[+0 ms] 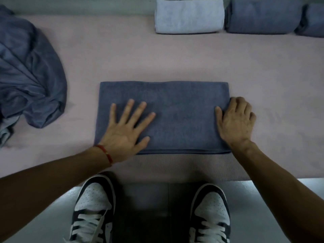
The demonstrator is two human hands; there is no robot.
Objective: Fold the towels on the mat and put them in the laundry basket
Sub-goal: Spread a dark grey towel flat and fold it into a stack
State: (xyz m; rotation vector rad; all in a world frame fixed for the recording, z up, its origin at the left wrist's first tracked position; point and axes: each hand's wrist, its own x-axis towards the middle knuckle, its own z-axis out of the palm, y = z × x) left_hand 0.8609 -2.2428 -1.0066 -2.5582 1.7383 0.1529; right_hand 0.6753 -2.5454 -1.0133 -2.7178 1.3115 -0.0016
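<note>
From the head view, I take the folded towel [163,116] as my landmark; it lies flat on the pink mat [157,58], close to the mat's near edge and square to it, which suits a further fold. My left hand [126,130] rests on the towel's left half with its fingers [140,109] spread wide and straight, palm down, holding nothing; I judge it is pinning the cloth so the layers do not slide. My right hand [235,118] sits at the towel's right edge, thumb lying on top of the cloth and the other fingers curled over the border, so it seems to grip that edge, though I cannot see the fingertips beneath it. That grip makes sense if the right side is to be lifted and carried across toward the left. Left of the towel, well apart, lies a crumpled heap [29,71] of the same dark cloth, not yet folded. Beyond the towel, at the mat's far edge, a pale folded towel [189,16] sits beside two dark folded ones [263,16], placed side by side out of the working space. I see no basket, so I cannot tell where it stands. Nearer than the towel, below the mat's edge, my two shoes [94,207] stand on the floor.
</note>
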